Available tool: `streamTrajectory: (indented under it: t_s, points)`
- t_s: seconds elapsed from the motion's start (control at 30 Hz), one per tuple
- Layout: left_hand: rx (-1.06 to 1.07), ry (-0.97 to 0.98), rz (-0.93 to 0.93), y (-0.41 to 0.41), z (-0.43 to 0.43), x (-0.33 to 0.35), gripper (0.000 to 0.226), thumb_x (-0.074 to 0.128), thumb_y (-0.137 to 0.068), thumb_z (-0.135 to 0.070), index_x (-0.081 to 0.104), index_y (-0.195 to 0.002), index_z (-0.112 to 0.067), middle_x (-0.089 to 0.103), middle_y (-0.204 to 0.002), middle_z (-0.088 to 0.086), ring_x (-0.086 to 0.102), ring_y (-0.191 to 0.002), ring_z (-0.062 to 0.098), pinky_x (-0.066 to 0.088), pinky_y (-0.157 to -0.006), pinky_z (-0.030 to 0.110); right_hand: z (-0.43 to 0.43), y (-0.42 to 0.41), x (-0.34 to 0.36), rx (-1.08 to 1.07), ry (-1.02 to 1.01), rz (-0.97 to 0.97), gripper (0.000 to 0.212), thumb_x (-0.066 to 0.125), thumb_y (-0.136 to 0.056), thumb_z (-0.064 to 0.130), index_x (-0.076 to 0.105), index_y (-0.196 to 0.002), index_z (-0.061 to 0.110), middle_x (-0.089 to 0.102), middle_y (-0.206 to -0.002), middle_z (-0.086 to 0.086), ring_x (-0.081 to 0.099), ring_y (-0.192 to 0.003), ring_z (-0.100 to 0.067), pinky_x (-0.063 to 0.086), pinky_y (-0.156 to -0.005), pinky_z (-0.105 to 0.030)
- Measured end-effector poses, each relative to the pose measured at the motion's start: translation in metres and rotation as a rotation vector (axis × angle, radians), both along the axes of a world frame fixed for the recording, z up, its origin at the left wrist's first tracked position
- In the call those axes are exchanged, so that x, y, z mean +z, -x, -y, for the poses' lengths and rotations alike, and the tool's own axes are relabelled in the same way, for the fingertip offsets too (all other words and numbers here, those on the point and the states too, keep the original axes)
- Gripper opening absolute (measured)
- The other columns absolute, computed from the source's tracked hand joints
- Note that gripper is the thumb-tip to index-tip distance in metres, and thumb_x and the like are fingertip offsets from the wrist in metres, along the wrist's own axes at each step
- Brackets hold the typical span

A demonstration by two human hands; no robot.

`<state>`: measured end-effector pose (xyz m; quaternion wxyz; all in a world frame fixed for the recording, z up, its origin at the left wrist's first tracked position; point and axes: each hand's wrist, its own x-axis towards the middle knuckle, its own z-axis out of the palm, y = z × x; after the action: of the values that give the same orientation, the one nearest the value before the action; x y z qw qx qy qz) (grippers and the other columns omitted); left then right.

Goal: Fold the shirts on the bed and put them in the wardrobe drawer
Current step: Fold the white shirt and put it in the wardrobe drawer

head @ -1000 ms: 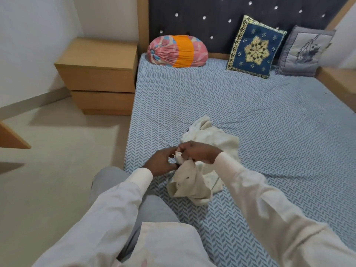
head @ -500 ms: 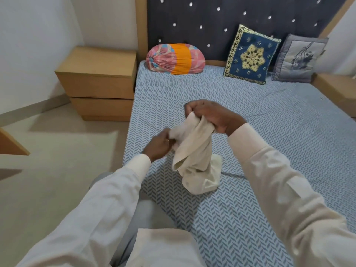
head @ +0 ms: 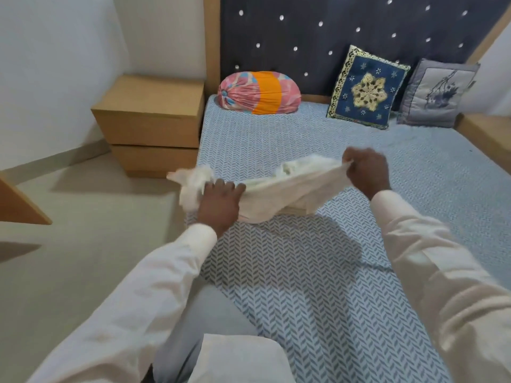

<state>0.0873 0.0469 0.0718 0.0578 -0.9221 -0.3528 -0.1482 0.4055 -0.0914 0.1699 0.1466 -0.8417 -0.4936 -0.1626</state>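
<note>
Above bed [head: 318,294], shirt [head: 290,187] lengthwise left-to-right

The cream shirt [head: 287,189], previously bunched between close hands, is now stretched between separated left hand [head: 219,201] and right hand [head: 366,170], apparently airborne.

Above the bed [head: 304,272], the shirt [head: 287,186] is smeared by motion, worst at the end sticking out past the left hand [head: 219,201]; collar and sleeves cannot be told apart. The right hand [head: 366,170] is blurred too, its fingertips buried in cloth. At the bed's head the headboard [head: 331,37] is cut by the top edge. Beside the bed, a wooden cabinet [head: 486,134] is cut by the right edge and a wooden corner [head: 16,203] by the left.
</note>
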Motion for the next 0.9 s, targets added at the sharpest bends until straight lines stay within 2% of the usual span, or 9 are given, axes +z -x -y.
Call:
streamTrajectory:
  t_s: [0.17,0.23,0.3,0.37,0.43,0.53,0.63,0.8,0.9]
  points:
    - [0.18,0.395,-0.339,0.04,0.03,-0.078,0.031,0.051,-0.088,-0.028,0.061,-0.117,-0.024,0.054,-0.124,0.009,0.046,-0.118,0.033,0.039,-0.098,0.042,0.041,0.021,-0.116,-0.139,0.811,-0.282,0.03,0.051,-0.092,0.029,0.064,-0.119,0.03,0.059,-0.131,-0.004,0.056,-0.12,-0.026,0.043,-0.1,-0.041]
    - [0.275,0.602,-0.175,0.055,0.028,-0.09,0.031,0.056,-0.086,-0.025,0.063,-0.116,-0.025,0.05,-0.127,0.011,0.045,-0.12,0.035,0.042,-0.101,0.039,0.048,0.033,-0.14,-0.17,0.883,-0.385,0.031,0.049,-0.093,0.033,0.061,-0.12,0.025,0.058,-0.13,-0.006,0.054,-0.12,-0.028,0.038,-0.104,-0.047]
    - [0.381,0.72,0.089,0.065,0.02,-0.09,0.035,0.059,-0.084,-0.018,0.06,-0.118,-0.023,0.047,-0.126,0.014,0.048,-0.117,0.037,0.044,-0.099,0.039,0.045,0.05,-0.149,-0.154,0.846,-0.421,0.029,0.052,-0.091,0.03,0.059,-0.117,0.021,0.059,-0.122,-0.007,0.054,-0.119,-0.029,0.036,-0.104,-0.049]
    - [0.506,0.816,0.281,0.072,0.011,-0.086,0.036,0.058,-0.082,-0.011,0.058,-0.116,-0.022,0.049,-0.124,0.015,0.055,-0.111,0.036,0.047,-0.095,0.04,0.032,0.068,-0.152,-0.049,0.698,-0.434,0.022,0.056,-0.086,0.025,0.058,-0.106,0.018,0.063,-0.114,-0.009,0.058,-0.112,-0.031,0.043,-0.092,-0.039]
    - [0.575,0.913,0.332,0.077,0.006,-0.085,0.035,0.056,-0.08,-0.011,0.06,-0.114,-0.021,0.06,-0.121,0.016,0.061,-0.106,0.034,0.051,-0.093,0.04,0.014,0.091,-0.154,0.145,0.575,-0.496,0.015,0.059,-0.081,0.024,0.059,-0.097,0.021,0.066,-0.106,-0.007,0.062,-0.104,-0.032,0.042,-0.079,-0.031]
    - [0.595,1.019,0.351,0.081,0.005,-0.086,0.041,0.052,-0.076,-0.015,0.06,-0.116,-0.02,0.065,-0.116,0.018,0.066,-0.1,0.035,0.055,-0.089,0.043,-0.009,0.135,-0.164,0.38,0.431,-0.609,0.011,0.064,-0.083,0.023,0.065,-0.094,0.023,0.068,-0.098,0.002,0.063,-0.096,-0.025,0.046,-0.085,-0.032]
    - [0.64,1.041,0.481,0.084,-0.001,-0.093,0.042,0.046,-0.063,-0.021,0.062,-0.102,-0.025,0.066,-0.107,0.017,0.07,-0.088,0.036,0.058,-0.08,0.047,-0.029,0.175,-0.176,0.472,0.27,-0.651,0.016,0.064,-0.086,0.012,0.07,-0.101,0.014,0.07,-0.1,-0.003,0.065,-0.094,-0.023,0.048,-0.081,-0.03]
    - [0.619,1.058,0.64,0.085,0.007,-0.09,0.033,0.047,-0.076,-0.001,0.064,-0.084,-0.027,0.067,-0.082,0.005,0.069,-0.083,0.031,0.059,-0.077,0.045,-0.055,0.224,-0.192,0.425,0.366,-0.662,0.031,0.054,-0.093,0.023,0.06,-0.123,0.02,0.064,-0.119,-0.006,0.057,-0.112,-0.029,0.05,-0.089,-0.04]
    - [0.561,1.008,0.592,0.086,0.007,-0.091,0.032,0.046,-0.076,-0.004,0.063,-0.083,-0.03,0.071,-0.091,0.003,0.067,-0.089,0.028,0.058,-0.079,0.04,-0.063,0.236,-0.201,0.349,0.423,-0.543,0.031,0.049,-0.095,0.022,0.059,-0.124,0.022,0.057,-0.121,-0.006,0.048,-0.115,-0.031,0.049,-0.086,-0.041]
